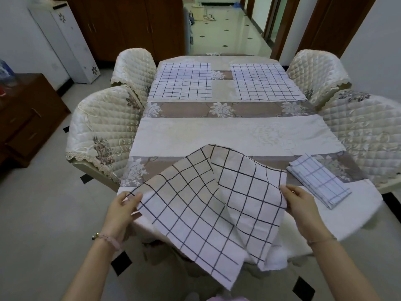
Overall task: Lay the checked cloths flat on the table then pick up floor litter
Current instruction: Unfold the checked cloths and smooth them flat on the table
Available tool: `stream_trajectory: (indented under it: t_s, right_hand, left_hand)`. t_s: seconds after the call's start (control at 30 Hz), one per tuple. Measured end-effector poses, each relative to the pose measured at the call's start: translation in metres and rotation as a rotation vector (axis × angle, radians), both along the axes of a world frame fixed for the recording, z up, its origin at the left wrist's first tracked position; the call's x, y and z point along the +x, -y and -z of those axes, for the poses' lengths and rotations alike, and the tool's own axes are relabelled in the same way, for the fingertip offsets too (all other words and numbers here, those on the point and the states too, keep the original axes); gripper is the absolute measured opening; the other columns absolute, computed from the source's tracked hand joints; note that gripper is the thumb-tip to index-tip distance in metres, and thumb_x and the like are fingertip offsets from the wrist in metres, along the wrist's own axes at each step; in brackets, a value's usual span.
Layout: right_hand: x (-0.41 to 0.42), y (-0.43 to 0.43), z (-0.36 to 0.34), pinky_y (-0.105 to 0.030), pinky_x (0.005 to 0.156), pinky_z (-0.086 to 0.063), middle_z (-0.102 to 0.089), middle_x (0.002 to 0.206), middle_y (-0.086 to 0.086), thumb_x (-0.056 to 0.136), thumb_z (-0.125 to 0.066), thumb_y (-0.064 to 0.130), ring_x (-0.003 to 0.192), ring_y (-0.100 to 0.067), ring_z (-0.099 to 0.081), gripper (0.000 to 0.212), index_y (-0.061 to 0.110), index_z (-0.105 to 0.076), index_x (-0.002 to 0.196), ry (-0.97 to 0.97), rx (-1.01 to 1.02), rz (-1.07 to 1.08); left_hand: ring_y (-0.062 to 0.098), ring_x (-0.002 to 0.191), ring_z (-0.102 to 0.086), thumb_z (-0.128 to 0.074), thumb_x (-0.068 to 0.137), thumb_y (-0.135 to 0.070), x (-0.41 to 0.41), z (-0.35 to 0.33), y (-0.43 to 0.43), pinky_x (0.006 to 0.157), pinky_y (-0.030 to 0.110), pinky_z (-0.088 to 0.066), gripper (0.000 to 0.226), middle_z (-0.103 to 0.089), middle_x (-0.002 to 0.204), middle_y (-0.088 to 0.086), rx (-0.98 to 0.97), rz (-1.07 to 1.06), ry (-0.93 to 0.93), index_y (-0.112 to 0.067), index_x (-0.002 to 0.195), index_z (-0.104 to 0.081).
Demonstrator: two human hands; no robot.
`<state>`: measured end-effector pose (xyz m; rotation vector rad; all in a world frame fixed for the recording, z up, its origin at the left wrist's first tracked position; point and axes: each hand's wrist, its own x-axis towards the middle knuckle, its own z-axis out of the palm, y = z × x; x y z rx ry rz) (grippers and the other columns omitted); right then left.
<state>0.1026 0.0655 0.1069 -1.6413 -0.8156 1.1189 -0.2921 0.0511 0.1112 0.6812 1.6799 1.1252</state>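
**Held cloth sags past the near edge**

Both forearms reach in from the bottom of the head view. The left hand point(122, 206) pinches the left edge of the checked cloth point(195, 213), thumb on top and fingers curled under. The right hand point(300, 204) grips the right edge the same way. This cloth is in the air above the near end of the surface point(227, 131). It is not spread out: a deep fold runs down its middle, and its lower corners droop below the edge toward the floor point(39, 213).

Lowered like this, the cloth would likely settle with that pleat trapped in it, so the hands need to draw apart first. The hanging part could also drag the rest off the edge if it is let go too near the person.

The folded cloth point(319, 181) lies just beside the right hand, so a wide sweep could knock it or cover it. Two laid cloths point(182, 81) point(268, 82) sit flat at the far end, well apart from all this.

No litter shows plainly. Dark diamonds in the floor tiles could be mistaken for it.
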Motion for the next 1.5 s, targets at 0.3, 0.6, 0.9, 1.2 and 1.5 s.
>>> stream_trajectory:
  t_s: [0.3,0.6,0.9,1.2,1.5]
  right_hand:
    - [0.046,-0.052,-0.041,-0.027,0.090,-0.034,-0.060,0.100,-0.003,0.091,-0.058,0.014,0.103,-0.017,-0.050,0.029,-0.003,-0.062,0.114,0.202,0.070,-0.017]
    - [0.057,-0.099,-0.023,-0.027,0.089,-0.035,-0.058,0.105,-0.009,0.092,-0.056,0.013,0.103,-0.019,-0.051,0.029,-0.006,-0.062,0.113,0.240,0.015,-0.021]
    - [0.081,-0.109,0.026,-0.036,0.078,-0.047,-0.059,0.082,-0.006,0.074,-0.061,0.054,0.078,-0.025,-0.054,0.040,0.015,-0.062,0.086,0.022,-0.245,0.086]
    - [0.071,-0.030,0.017,-0.035,0.086,-0.050,-0.063,0.117,-0.013,0.091,-0.058,0.018,0.093,-0.023,-0.064,0.024,0.010,-0.063,0.113,-0.134,-0.286,-0.010]
    - [0.068,0.005,0.025,-0.035,0.061,-0.048,-0.066,0.078,-0.029,0.087,-0.062,0.017,0.063,-0.024,-0.060,0.029,-0.007,-0.057,0.071,0.108,-0.269,-0.035]
  left_hand:
    - [0.008,0.042,-0.055,-0.057,0.090,-0.018,-0.032,-0.046,-0.077,0.045,0.025,-0.048,0.017,-0.056,0.063,0.006,0.053,0.151,-0.160,-0.008,0.076,-0.057]
    - [0.017,0.059,-0.054,-0.053,0.094,-0.028,-0.002,-0.028,-0.138,0.053,0.027,-0.055,0.023,-0.055,0.068,0.008,-0.010,0.134,-0.106,-0.006,0.092,-0.059]
    - [0.018,0.079,-0.051,-0.064,0.085,-0.030,0.022,0.044,-0.094,0.071,0.032,-0.043,0.030,-0.055,0.098,0.005,-0.280,0.253,0.134,-0.007,0.103,-0.059]
    - [0.027,0.105,-0.056,-0.064,0.086,-0.021,0.026,0.073,-0.088,0.089,0.037,-0.042,0.031,-0.063,0.108,0.009,-0.182,0.254,-0.237,-0.003,0.111,-0.061]
    - [0.023,0.073,-0.049,-0.058,0.089,-0.018,0.033,0.066,-0.074,0.061,0.029,-0.037,0.017,-0.057,0.075,0.011,-0.019,0.155,-0.382,-0.005,0.077,-0.060]
